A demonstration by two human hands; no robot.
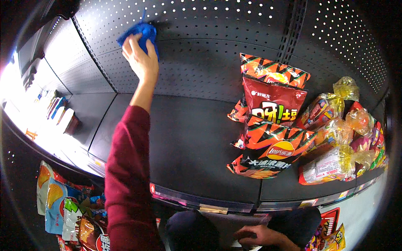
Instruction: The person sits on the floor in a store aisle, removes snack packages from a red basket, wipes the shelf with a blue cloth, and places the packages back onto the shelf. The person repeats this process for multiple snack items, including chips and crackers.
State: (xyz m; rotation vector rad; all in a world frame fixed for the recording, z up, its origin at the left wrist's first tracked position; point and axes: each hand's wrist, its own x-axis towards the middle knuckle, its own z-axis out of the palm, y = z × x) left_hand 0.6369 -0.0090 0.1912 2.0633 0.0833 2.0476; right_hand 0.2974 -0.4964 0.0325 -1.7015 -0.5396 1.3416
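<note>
My left hand (140, 58), arm stretched out in a maroon sleeve, grips a blue cloth (145, 31). It presses the cloth against the black perforated back panel (201, 55) of a store shelf. Beneath that arm lies the dark shelf board (191, 141). Low in the picture, between my dark-clad knees, is my right hand (259, 236), dimly lit with the fingers bent. Something pale shows under it, and whether it holds this is unclear.
Right of the board stand Lay's chip bags (267, 160) and a dark red snack bag (273, 97). Farther right are several packs tied with yellow film (336, 163). More snack bags (56, 200) hang or stand below left. A price-tag rail (179, 197) edges the shelf.
</note>
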